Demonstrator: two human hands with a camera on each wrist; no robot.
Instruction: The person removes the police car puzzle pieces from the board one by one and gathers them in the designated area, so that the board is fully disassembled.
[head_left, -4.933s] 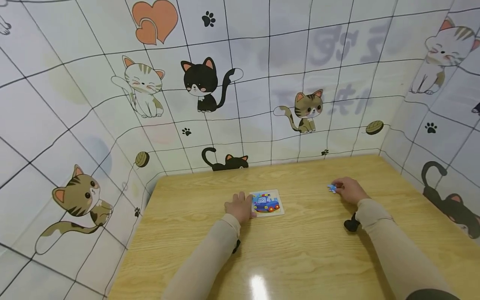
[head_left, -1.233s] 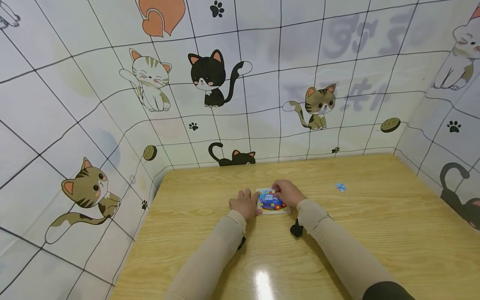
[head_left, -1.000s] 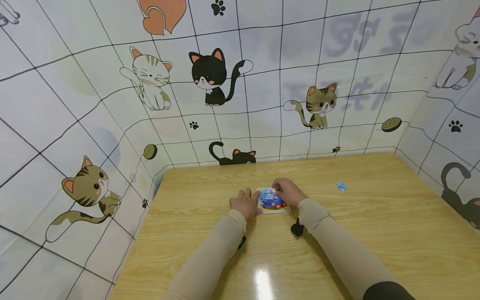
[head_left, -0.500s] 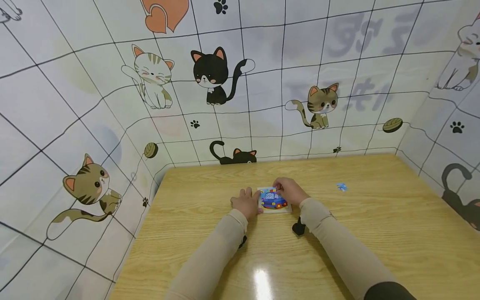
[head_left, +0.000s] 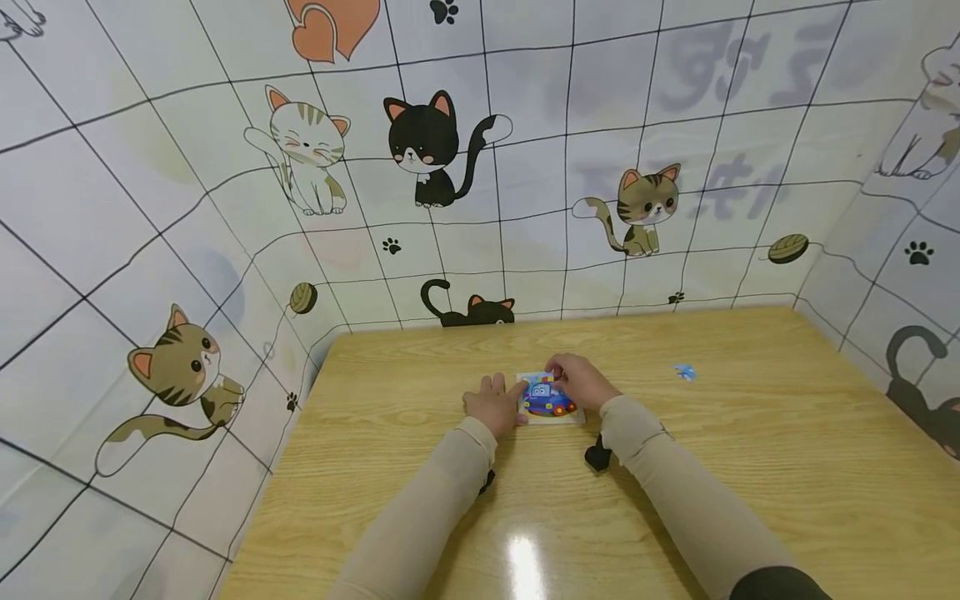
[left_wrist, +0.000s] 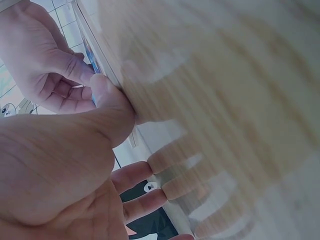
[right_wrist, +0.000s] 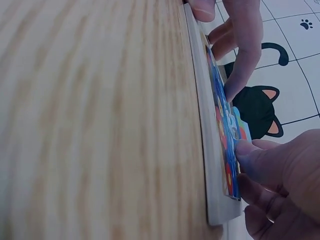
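A small square puzzle board (head_left: 551,402) with a blue car picture lies on the wooden table (head_left: 675,475), near its middle. My left hand (head_left: 492,402) rests flat beside the board, fingers straight, its thumb (left_wrist: 107,92) pressed against the board's left edge (left_wrist: 98,56). My right hand (head_left: 581,381) is at the board's far right part, fingers curled. In the right wrist view its thumb (right_wrist: 252,152) and fingers hold a light-blue puzzle piece (right_wrist: 236,124) against the picture face of the board (right_wrist: 209,150). Whether the piece sits fully in is hidden.
One loose blue puzzle piece (head_left: 683,372) lies on the table to the right of the board. Walls covered in cat-print sheeting (head_left: 420,150) close the table in at the back and on both sides. A light glare (head_left: 525,567) shows near the front edge.
Earlier my right hand was out at the right by the loose pieces; it has come to the board with a piece. Over the last second both hands have hardly moved.
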